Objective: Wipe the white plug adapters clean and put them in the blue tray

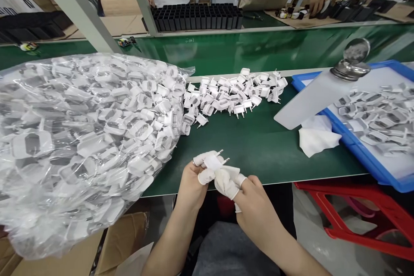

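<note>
Both my hands meet at the near edge of the green table (pixel 258 146). My left hand (pixel 193 177), with white finger cots on its fingertips, is closed round a small white plug adapter (pixel 213 160) whose two metal pins point up and right. My right hand (pixel 249 194), also with finger cots, presses a white cloth (pixel 224 181) against the adapter. A loose pile of the same white adapters (pixel 233 92) lies further back on the table. A large clear plastic bag of adapters (pixel 80 138) fills the left side.
A blue tray (pixel 365 159) at the right holds more adapters, with a metal-capped dispenser bottle (pixel 323 90) and a white wipe (pixel 317 138) beside it. A red stool (pixel 355 220) stands below. Across the green conveyor (pixel 258 47), two other people work near black trays (pixel 197 17). Cardboard boxes (pixel 106 250) sit low left.
</note>
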Available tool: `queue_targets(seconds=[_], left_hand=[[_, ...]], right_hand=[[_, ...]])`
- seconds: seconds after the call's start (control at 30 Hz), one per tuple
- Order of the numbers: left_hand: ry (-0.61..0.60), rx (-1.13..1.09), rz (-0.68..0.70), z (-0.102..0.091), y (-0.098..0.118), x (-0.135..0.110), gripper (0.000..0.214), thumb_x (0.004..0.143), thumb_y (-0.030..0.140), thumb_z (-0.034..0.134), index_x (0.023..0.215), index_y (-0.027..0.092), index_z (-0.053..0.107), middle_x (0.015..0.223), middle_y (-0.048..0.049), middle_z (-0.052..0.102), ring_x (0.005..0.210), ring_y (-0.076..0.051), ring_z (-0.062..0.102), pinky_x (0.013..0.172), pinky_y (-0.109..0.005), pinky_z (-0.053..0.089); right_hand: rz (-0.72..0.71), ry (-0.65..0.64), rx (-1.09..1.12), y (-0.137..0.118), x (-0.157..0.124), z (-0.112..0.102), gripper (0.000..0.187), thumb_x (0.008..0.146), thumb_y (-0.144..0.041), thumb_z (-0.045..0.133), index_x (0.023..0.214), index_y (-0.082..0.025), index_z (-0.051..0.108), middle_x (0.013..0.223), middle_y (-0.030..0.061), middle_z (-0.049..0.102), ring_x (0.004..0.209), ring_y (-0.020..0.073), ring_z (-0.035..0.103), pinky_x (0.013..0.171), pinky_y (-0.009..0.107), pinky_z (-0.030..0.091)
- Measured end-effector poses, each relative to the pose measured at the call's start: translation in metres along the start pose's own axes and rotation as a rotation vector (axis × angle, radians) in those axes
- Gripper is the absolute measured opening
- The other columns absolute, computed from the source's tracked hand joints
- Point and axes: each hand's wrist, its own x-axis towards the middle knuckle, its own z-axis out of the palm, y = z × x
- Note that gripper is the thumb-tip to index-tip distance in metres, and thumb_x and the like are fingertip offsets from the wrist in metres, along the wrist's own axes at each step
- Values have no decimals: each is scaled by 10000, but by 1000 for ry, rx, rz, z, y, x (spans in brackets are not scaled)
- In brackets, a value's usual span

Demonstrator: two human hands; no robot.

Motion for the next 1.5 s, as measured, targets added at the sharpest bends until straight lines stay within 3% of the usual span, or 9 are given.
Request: queue_targets(seconds=[0.17, 0.33, 0.5, 0.67, 0.8, 0.9, 1.07, 1.27, 1.5], left_hand=[[-103, 143, 24, 2, 22, -5, 404, 334, 70, 801, 704, 197, 699, 669, 0, 678, 610, -154, 621, 553, -222, 510], [-266, 367, -55, 6, 30, -15, 355, 406, 83, 790, 740, 161, 699, 716, -37, 678, 655, -180, 622, 590, -244, 516], [-122, 539, 133, 11, 21, -30, 392, 494, 134, 769, 873, 171, 676, 820, -47, 682, 728, -186, 626, 700, -268, 519], [-5, 728, 353, 12, 12, -43, 441, 523, 97, 748, 931, 245, 667, 903, -20, 678, 850, -187, 611, 801, -260, 483], [-3, 485, 455, 12, 7, -41, 517, 488, 138, 785, 966, 282, 652, 1147, -46, 585, 810, -172, 615, 788, -287, 491], [-142, 342, 279, 9, 4, -37, 498, 416, 300, 819, 892, 231, 689, 1103, -93, 608, 815, -226, 622, 789, -337, 490], [-356, 163, -9, 8, -4, -38, 510, 435, 580, 708, 745, 177, 718, 808, -113, 690, 894, -323, 600, 778, -387, 484], [-206, 128, -31, 14, -4, -36, 426, 520, 497, 723, 802, 179, 704, 729, -82, 692, 788, -261, 630, 739, -360, 495], [-358, 421, -87, 10, 9, -33, 157, 548, 294, 759, 621, 166, 706, 647, -44, 682, 780, -248, 625, 765, -342, 482]], right_hand=[[-9, -46, 32, -1, -10, 2, 722, 493, 120, 327, 1089, -210, 565, 595, 22, 465, 551, 151, 371, 534, 247, 358], [52, -109, 129, -4, -5, -6, 679, 509, 95, 324, 1066, -203, 573, 628, 33, 509, 565, 158, 431, 540, 255, 416], [95, -57, 210, -11, -6, -12, 586, 613, 73, 320, 1129, -145, 493, 704, 64, 561, 582, 180, 493, 516, 293, 458], [183, -112, 305, -12, -5, -16, 570, 691, 52, 314, 1224, -142, 362, 844, 86, 608, 732, 195, 588, 644, 328, 513], [61, 78, 398, -13, -3, -15, 482, 730, 24, 316, 1149, -197, 405, 885, 71, 611, 772, 176, 604, 660, 300, 526], [60, 229, 421, -15, -5, -12, 427, 757, -25, 346, 1109, -253, 426, 826, 52, 613, 753, 189, 608, 654, 317, 521], [72, 225, 464, -15, -12, -8, 318, 801, -106, 352, 1013, -287, 505, 699, 25, 581, 626, 185, 578, 562, 313, 496], [20, 189, 443, -9, -17, -4, 438, 724, 24, 353, 1031, -242, 516, 729, 32, 569, 678, 168, 555, 590, 296, 475], [11, -60, 270, -3, -18, -19, 498, 489, 78, 308, 812, -187, 580, 588, 9, 547, 566, 152, 506, 540, 256, 461]])
